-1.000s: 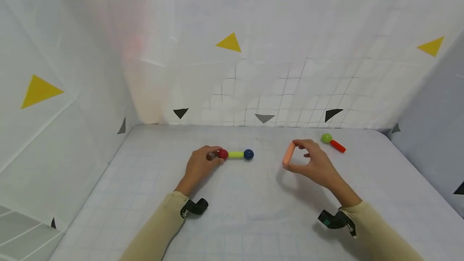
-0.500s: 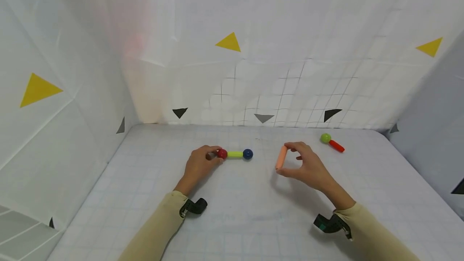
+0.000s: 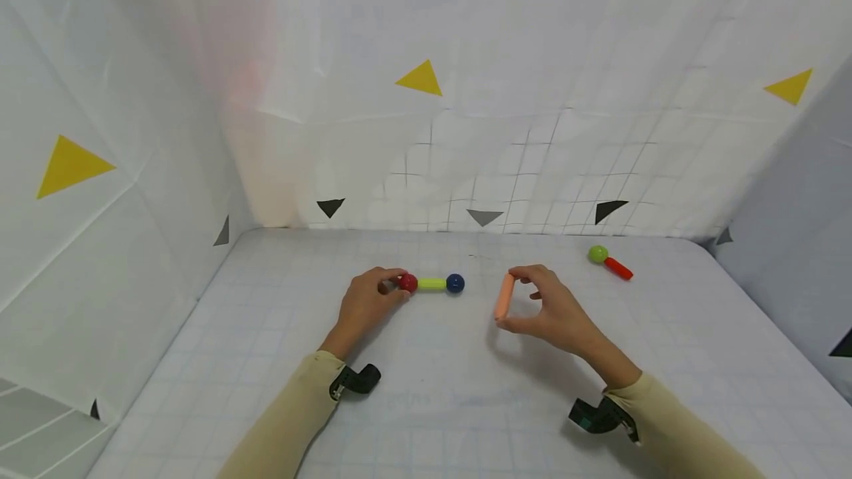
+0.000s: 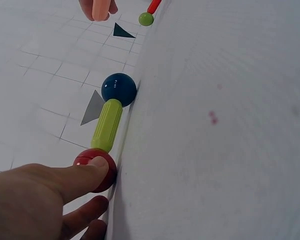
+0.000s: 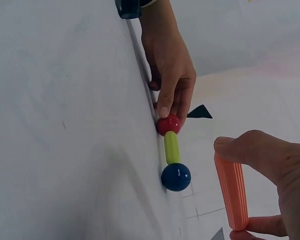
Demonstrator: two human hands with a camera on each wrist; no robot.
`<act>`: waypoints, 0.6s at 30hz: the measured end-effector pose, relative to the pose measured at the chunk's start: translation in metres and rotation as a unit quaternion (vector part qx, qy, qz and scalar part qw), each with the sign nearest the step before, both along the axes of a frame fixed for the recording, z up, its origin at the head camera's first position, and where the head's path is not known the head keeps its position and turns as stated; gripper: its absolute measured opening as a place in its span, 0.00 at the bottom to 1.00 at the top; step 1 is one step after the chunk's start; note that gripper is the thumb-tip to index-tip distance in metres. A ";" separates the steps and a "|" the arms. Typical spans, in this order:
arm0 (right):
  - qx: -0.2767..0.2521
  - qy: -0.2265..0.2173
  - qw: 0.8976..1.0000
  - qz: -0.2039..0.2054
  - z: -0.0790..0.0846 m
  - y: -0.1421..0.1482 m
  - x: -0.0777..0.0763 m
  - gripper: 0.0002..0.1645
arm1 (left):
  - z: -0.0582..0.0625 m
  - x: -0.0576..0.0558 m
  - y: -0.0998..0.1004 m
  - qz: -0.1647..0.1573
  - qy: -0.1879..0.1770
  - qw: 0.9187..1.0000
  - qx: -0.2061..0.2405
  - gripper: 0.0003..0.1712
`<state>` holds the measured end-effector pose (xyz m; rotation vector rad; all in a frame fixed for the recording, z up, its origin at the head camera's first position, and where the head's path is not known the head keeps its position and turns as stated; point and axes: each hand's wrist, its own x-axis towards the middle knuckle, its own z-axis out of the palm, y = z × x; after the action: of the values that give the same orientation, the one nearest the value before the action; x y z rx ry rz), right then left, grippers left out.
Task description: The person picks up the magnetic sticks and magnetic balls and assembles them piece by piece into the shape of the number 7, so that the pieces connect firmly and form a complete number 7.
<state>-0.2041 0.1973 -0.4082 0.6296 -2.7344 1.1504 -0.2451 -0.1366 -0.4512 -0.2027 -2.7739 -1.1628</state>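
Observation:
On the table lies a yellow-green ribbed rod (image 3: 432, 284) with a red ball (image 3: 409, 283) at its left end and a dark blue ball (image 3: 455, 283) at its right end. The left hand (image 3: 364, 305) pinches the red ball between thumb and fingers. To the right, the right hand (image 3: 554, 309) holds an orange ribbed rod (image 3: 504, 296) by its two ends, thumb at one and finger at the other. That rod is above the table, apart from the blue ball. In the right wrist view the orange rod (image 5: 231, 192) shows its grooves plainly.
Farther back on the right, a light green ball (image 3: 598, 254) is joined to a red rod (image 3: 619, 268). White sheeting with yellow and black triangles stands behind and at both sides of the table (image 3: 426, 405). Both wrists wear small black cameras (image 3: 356, 381).
The right hand has moved left and slightly toward the person, carrying the orange rod closer to the blue ball. The left hand and the joined pieces stay essentially where they were.

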 end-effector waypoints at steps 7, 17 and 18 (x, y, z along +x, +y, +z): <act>-0.001 0.004 1.000 0.013 0.000 -0.009 -0.001 0.52 | 0.000 0.000 -0.001 -0.005 0.012 1.000 -0.001 0.22; -0.008 -0.008 1.000 0.029 -0.002 -0.020 0.002 0.50 | -0.003 -0.002 0.000 -0.003 0.009 1.000 0.000 0.22; -0.009 -0.008 0.999 0.030 -0.002 -0.021 0.002 0.50 | -0.003 -0.002 0.000 -0.004 0.009 1.000 0.001 0.22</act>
<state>-0.2019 0.1765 -0.4102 0.7067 -2.7332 1.1967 -0.2467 -0.1366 -0.4543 -0.2226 -2.7591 -1.1584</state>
